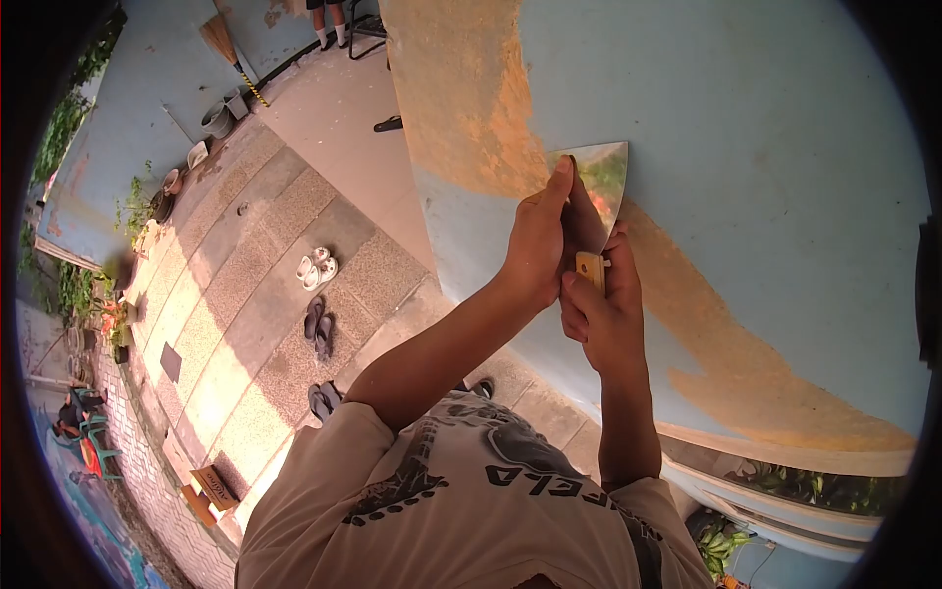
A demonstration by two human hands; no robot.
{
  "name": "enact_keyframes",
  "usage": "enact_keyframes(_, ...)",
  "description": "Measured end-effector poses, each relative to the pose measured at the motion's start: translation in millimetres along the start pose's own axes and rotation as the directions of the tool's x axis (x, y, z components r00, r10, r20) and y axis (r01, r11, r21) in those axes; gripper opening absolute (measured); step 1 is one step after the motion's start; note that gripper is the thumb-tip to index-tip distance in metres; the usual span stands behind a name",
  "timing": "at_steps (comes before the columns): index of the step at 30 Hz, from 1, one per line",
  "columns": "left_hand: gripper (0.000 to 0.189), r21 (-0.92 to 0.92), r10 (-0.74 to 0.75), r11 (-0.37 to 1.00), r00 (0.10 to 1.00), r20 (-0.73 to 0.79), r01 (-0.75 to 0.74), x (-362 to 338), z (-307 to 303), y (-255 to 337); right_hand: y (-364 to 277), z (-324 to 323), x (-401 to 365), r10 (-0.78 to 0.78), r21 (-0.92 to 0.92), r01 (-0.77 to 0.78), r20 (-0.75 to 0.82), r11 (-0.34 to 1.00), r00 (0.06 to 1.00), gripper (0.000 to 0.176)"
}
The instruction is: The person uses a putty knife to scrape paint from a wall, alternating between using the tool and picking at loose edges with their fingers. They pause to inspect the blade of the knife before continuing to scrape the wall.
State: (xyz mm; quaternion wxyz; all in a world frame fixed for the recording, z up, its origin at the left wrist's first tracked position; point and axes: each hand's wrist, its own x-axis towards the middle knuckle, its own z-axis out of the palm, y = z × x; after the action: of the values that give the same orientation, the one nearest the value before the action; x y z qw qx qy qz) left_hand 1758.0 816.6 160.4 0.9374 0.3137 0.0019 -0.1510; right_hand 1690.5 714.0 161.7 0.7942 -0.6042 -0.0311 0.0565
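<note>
A wide-bladed scraper (601, 182) is pressed flat against a pale blue wall (765, 147), its shiny blade at the edge of an orange-brown patch where the paint is gone. Both hands grip the tool. The right hand (606, 314) is closed narrow around the yellow handle, fingers (581, 294) curled tight. The left hand (540, 245) sits just above it, fingers (561, 187) stretched along the back of the blade, with the forefinger reaching almost to the blade's far edge.

Beyond the fingertips the bare orange streak runs on across the wall. Below the wrists are the person's forearms and a beige printed T-shirt (461, 501).

Well to the left of the fingers lies a paved yard (245, 294) with a white pair of sandals (316, 267) and a dark pair (319, 329). Farther off, by the far wall, stand a grey bucket (218, 120) and a smaller pot (237, 103), with two bowls (184, 167) near them. What they hold cannot be made out. A broom (221, 39) leans beside them, and another person's legs (329, 22) show at the top edge. A cardboard box (216, 486) sits at the yard's near end, its contents hidden.
</note>
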Motion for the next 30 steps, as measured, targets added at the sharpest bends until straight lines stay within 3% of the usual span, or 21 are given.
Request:
enact_keyframes(3, 0.051, 0.056, -0.06, 0.996, 0.994, -0.09, 0.065, 5, -6, -9, 3, 2, -1, -0.039, -0.048, 0.039, 0.003, 0.998, 0.999, 0.034)
enact_keyframes(7, 0.048, 0.021, 0.01, 1.0, 0.998, -0.057, -0.009, 1, 0, 11, 0, 10, 7, 0.022, -0.001, -0.022, 0.013, 1.0, 1.0, 0.035)
enact_keyframes(9, 0.047, 0.014, -0.018, 1.0, 0.998, -0.054, 0.019, -2, -2, 7, 5, 14, 0, -0.074, -0.057, 0.073, -0.023, 0.996, 0.997, 0.034)
enact_keyframes(12, 0.048, 0.077, -0.061, 0.995, 0.998, -0.035, 0.064, 10, -19, 3, 8, 20, -1, -0.061, -0.059, 0.059, -0.03, 0.997, 0.998, 0.035)
enact_keyframes(15, 0.044, 0.046, 0.013, 0.999, 1.0, 0.016, -0.014, 6, -11, 17, 7, 24, 14, -0.079, -0.035, 0.078, -0.02, 0.996, 0.997, 0.034)
enact_keyframes(19, 0.052, 0.111, -0.025, 0.993, 0.999, -0.043, 0.03, 11, -13, 8, 12, 23, 7, -0.105, -0.023, 0.105, -0.029, 0.994, 0.994, 0.031)
enact_keyframes(21, 0.052, 0.019, -0.048, 0.999, 0.989, -0.137, 0.051, 0, 7, 26, 7, 24, 18, -0.077, 0.007, 0.078, -0.01, 0.997, 0.997, 0.03)
enact_keyframes(24, 0.046, 0.126, -0.041, 0.991, 0.997, 0.068, 0.032, 15, -27, 22, 11, 26, 14, -0.067, -0.007, 0.067, -0.021, 0.998, 0.998, 0.031)
enact_keyframes(27, 0.049, 0.108, -0.029, 0.994, 0.999, -0.031, 0.032, 14, -17, 18, 9, 29, 20, -0.093, -0.004, 0.093, -0.035, 0.996, 0.995, 0.032)
enact_keyframes(28, 0.049, 0.052, 0.028, 0.998, 1.0, 0.013, -0.028, 12, -11, 26, 10, 28, 19, -0.074, -0.002, 0.074, -0.039, 0.997, 0.997, 0.033)
enact_keyframes(30, 0.048, 0.076, -0.03, 0.997, 1.0, 0.003, 0.029, 16, -24, 28, 10, 32, 20, -0.063, -0.009, 0.063, -0.031, 0.998, 0.998, 0.035)
